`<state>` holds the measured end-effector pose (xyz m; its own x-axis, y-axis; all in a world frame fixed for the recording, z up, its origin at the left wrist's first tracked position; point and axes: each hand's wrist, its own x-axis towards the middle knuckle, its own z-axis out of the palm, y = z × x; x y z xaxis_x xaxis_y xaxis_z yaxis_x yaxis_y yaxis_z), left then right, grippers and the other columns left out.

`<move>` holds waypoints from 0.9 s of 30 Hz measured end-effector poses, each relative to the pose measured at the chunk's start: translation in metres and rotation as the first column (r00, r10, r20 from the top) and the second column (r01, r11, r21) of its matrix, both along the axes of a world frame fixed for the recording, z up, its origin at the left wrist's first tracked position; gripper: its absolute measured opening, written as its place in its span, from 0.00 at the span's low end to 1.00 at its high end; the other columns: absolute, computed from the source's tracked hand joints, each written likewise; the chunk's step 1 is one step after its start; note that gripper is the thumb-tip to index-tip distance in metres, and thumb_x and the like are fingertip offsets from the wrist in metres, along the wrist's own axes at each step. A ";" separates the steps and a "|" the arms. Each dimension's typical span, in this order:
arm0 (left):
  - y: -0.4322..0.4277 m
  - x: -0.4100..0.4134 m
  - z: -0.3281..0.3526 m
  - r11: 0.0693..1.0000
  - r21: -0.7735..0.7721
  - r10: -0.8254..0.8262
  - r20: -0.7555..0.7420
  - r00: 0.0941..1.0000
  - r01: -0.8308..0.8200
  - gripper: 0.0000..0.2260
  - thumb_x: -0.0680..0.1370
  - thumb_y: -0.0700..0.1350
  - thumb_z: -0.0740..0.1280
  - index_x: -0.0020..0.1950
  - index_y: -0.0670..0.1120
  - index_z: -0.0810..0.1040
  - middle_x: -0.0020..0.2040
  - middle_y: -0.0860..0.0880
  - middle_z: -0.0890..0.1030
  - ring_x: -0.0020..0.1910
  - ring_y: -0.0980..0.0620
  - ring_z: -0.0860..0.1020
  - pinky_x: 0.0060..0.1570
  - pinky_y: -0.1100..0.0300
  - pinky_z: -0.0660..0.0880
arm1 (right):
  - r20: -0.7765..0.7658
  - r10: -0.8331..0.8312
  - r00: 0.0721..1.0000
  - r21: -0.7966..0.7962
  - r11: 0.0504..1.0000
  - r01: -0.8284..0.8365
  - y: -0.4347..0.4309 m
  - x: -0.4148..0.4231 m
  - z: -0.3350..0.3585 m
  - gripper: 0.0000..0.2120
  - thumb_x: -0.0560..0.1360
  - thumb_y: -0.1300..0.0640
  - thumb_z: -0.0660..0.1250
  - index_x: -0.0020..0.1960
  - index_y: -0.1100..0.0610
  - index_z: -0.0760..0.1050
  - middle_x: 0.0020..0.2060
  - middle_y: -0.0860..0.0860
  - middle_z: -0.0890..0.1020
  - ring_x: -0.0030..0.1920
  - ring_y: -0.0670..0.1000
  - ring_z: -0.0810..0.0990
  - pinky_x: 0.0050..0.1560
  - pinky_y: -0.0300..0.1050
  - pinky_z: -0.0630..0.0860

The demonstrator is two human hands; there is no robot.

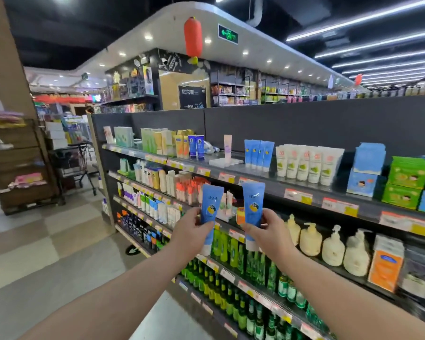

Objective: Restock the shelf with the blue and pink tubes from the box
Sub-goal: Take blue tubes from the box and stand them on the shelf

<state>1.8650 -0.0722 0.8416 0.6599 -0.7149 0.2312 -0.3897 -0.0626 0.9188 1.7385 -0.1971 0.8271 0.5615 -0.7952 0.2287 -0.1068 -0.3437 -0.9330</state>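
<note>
Both hands were raised at frame centre — the left hand [190, 229] gripped one blue tube [210, 209], the right hand [263, 230] another blue tube [253, 207] — before the shelf [268, 179], below its standing blue tubes [258, 153].

Bright ceiling strip lights [363, 19], soft blur, bowed edges.

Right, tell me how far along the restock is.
Done: a row of blue tubes stands on the top shelf, one pink tube nearby. In hand: the left grip holds a blue tube, the right grip a second tube. Left: shelving both; the box is out of view.
</note>
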 end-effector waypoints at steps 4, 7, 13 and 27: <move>-0.032 0.055 -0.003 0.997 -0.008 -0.075 0.012 0.997 0.075 0.07 0.78 0.41 0.64 0.55 0.49 0.74 0.47 0.52 0.78 0.45 0.54 0.77 0.39 0.65 0.72 | -0.028 -0.116 0.993 -0.021 0.993 0.115 -0.024 0.043 0.002 0.14 0.73 0.54 0.71 0.55 0.49 0.70 0.42 0.42 0.76 0.40 0.43 0.77 0.46 0.48 0.78; -0.052 0.102 0.004 0.993 -0.016 -0.115 0.030 0.993 0.116 0.07 0.78 0.41 0.64 0.55 0.49 0.73 0.49 0.51 0.78 0.45 0.54 0.77 0.39 0.65 0.72 | 0.001 -0.172 0.985 0.001 0.985 0.172 -0.038 0.082 0.011 0.19 0.74 0.55 0.70 0.62 0.52 0.69 0.47 0.46 0.76 0.43 0.45 0.77 0.46 0.44 0.75; -0.102 0.177 0.018 0.973 -0.056 -0.221 0.046 0.974 0.223 0.10 0.78 0.39 0.65 0.59 0.45 0.74 0.49 0.49 0.79 0.49 0.49 0.78 0.47 0.58 0.76 | -0.026 -0.306 0.952 -0.007 0.952 0.306 -0.064 0.141 0.017 0.23 0.73 0.56 0.71 0.65 0.53 0.67 0.52 0.48 0.77 0.47 0.48 0.77 0.45 0.41 0.75; -0.255 0.230 0.006 0.925 -0.069 -0.373 0.005 0.928 0.373 0.08 0.77 0.39 0.65 0.50 0.52 0.74 0.51 0.47 0.81 0.52 0.48 0.79 0.56 0.49 0.76 | -0.024 -0.488 0.872 -0.131 0.867 0.481 -0.207 0.177 0.037 0.20 0.71 0.58 0.73 0.60 0.53 0.71 0.49 0.46 0.77 0.50 0.47 0.77 0.48 0.41 0.72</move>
<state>2.0947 -0.3273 0.8476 0.3504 -0.8926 0.2837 -0.3658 0.1485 0.9188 1.9155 -0.4040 0.8642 0.1264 -0.9398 0.3174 -0.3379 -0.3416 -0.8770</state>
